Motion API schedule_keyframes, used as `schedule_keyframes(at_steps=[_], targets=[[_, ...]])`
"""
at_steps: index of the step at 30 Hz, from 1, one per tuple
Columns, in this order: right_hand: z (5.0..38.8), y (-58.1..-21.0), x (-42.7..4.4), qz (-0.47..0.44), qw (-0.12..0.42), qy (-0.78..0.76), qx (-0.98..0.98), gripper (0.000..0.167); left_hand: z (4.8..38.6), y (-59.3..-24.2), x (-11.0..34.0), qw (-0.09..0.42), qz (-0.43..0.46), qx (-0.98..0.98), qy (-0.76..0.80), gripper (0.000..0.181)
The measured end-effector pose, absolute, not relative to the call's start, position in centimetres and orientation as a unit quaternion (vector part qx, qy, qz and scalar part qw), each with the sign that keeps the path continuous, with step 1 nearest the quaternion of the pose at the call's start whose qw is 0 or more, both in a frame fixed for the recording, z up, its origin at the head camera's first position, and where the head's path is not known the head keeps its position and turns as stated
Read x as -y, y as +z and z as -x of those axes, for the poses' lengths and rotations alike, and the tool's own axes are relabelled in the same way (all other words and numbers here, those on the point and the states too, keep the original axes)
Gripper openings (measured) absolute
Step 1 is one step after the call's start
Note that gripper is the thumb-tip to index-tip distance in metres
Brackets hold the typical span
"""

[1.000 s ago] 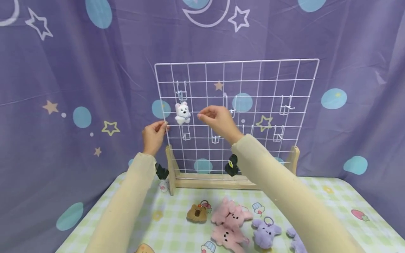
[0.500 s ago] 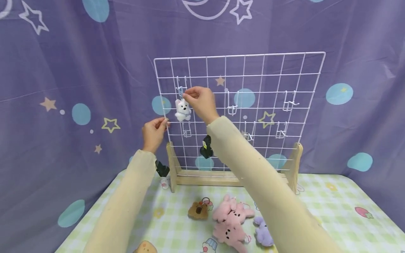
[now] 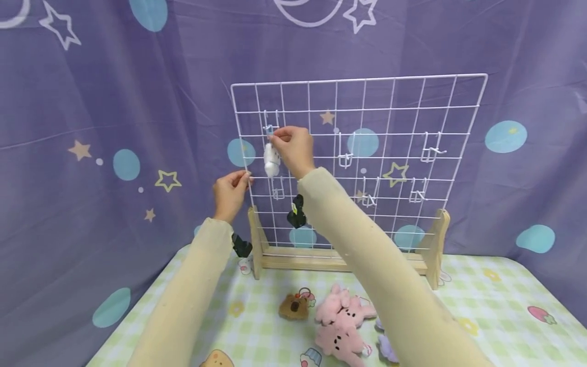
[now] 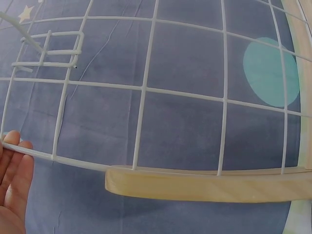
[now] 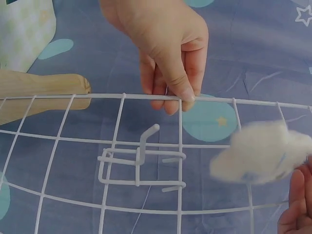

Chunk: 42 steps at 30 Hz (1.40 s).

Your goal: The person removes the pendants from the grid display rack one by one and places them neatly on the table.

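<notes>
A white wire grid rack stands on wooden feet. My left hand pinches its left side wire between thumb and fingers; the left wrist view has this hand at the lower left. From a hook at the upper left hangs a white plush dog keychain, turned side-on. My right hand pinches it just above the plush, near the pale blue clasp; the fingertips cover the exact contact. In the right wrist view the plush is blurred, beside my right fingers.
Other white hooks sit on the grid, one below the dog. On the checked tablecloth lie a brown bear keychain, pink plush toys and a purple plush partly behind my right sleeve.
My right hand has moved left and up from beside the plush dog to above it and now pinches it there. The dog has turned from facing front to side-on. My left hand keeps its hold.
</notes>
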State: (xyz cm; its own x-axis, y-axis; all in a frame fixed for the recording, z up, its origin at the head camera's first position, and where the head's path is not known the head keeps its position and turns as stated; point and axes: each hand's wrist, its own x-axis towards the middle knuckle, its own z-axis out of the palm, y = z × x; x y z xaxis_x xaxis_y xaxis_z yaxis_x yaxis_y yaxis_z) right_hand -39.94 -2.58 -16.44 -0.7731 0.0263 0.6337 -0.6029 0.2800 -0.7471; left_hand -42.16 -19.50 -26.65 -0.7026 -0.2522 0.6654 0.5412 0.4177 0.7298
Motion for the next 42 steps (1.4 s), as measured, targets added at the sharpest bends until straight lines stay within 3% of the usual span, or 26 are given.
schedule_keyframes(at_steps=[32,42], targets=[[36.6,-15.2,2.1,-0.261,0.245,0.565,0.744,0.014,42.3,-26.5,18.9,0.38,0.096,0.758,-0.521,0.022],[34.0,-16.2,0.4,-0.317,0.234,0.541,0.743,0.012,42.2,-26.8,19.2,0.378,0.094,0.755,-0.527,0.022]])
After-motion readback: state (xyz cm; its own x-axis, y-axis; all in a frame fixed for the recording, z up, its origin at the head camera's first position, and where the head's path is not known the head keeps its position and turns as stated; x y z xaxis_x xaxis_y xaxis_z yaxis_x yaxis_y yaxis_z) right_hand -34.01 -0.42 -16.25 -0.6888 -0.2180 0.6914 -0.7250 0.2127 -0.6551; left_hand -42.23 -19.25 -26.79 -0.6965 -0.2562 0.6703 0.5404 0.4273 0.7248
